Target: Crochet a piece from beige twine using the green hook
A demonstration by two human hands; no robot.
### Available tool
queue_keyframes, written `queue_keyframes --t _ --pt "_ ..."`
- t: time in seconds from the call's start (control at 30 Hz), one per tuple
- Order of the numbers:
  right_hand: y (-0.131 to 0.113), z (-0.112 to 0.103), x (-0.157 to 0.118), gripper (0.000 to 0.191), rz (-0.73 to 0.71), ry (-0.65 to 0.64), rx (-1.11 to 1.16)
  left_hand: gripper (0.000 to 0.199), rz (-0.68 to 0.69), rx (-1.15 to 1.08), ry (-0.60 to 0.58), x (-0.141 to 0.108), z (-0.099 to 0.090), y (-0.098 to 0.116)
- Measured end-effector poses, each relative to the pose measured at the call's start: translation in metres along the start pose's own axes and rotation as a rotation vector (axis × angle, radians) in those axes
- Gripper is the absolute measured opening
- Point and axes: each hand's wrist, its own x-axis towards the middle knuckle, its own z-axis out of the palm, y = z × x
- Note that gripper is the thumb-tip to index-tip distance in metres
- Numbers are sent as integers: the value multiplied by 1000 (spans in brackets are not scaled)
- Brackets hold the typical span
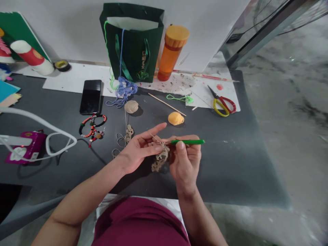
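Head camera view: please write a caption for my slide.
Right hand holds a green crochet hook, left hand holds beige crocheted lace.

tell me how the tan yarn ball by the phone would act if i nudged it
The tan yarn ball is probably soft and light for its size, being wound thread. Its rounded shape may let it roll on the dark tabletop. Its trailing thread could tug on the crochet work.

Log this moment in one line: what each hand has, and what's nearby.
left hand: holds tan crochet piece | right hand: holds green crochet hook | nearby: tan yarn ball
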Motion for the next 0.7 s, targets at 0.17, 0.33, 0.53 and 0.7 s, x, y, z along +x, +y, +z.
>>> queue_keyframes --t 0.17,0.33,0.53,0.7 --pt "-3 0 -4 5 -216 -18 -176 59 141 149 55 -1 3 -3" --pt "-4 0 -1 14 -344 -82 -307 52 175 80 124 1 3 -3" --pt "0 -2 0 35 -694 -124 -517 59 109 -23 170 2 6 -10" --pt "-1 2 -2 25 -576 -68 -396 63 119 -69 137 0 8 -9"
